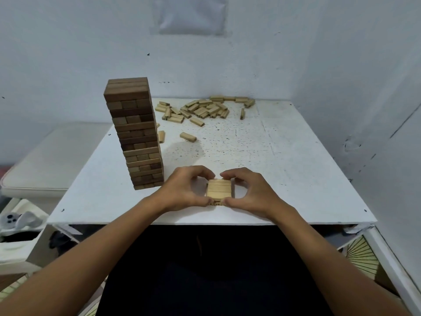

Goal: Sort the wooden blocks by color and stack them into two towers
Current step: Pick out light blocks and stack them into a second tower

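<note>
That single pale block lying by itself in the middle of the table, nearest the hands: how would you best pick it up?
Pinch the lone pale block across its two long sides, near its middle, coming down from above. It lies flat on the white table, turned at an angle, with bare table all round it, so fingers have room on both long sides. I'd turn the hand to match that angle.

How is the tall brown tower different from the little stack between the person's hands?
The dark tower rises many layers high; the light stack is only a layer or two. The dark tower stands untouched, while the left hand and right hand hold the light stack. Both are wooden blocks on the white table.
</note>
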{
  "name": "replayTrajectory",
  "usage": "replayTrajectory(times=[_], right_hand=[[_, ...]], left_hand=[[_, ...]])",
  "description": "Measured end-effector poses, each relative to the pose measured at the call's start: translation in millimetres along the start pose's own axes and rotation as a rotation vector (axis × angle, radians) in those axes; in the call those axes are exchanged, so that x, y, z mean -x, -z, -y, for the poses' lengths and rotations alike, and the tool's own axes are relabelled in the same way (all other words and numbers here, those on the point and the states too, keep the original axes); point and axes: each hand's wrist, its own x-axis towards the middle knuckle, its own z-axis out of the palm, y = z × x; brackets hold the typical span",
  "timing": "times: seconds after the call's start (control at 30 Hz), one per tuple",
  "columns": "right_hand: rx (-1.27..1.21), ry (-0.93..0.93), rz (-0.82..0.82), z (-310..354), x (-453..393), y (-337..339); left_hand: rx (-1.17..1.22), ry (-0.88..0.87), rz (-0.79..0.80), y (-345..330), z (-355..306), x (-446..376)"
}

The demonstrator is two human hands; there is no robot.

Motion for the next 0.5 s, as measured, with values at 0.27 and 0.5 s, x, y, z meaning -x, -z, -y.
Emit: replayTrajectory(times=[0.27, 0.5], right_hand=[[0.010, -0.013, 0.001, -0.6, -0.4, -3.4], [0.009, -0.011, 0.006, -2.6, -0.4, -4.9]], left_hand=[[0.006, 0.007, -0.019, -1.6, 5.2, 2.0], [0.009, 0.004, -0.025, -2.1, 8.2, 3.0]])
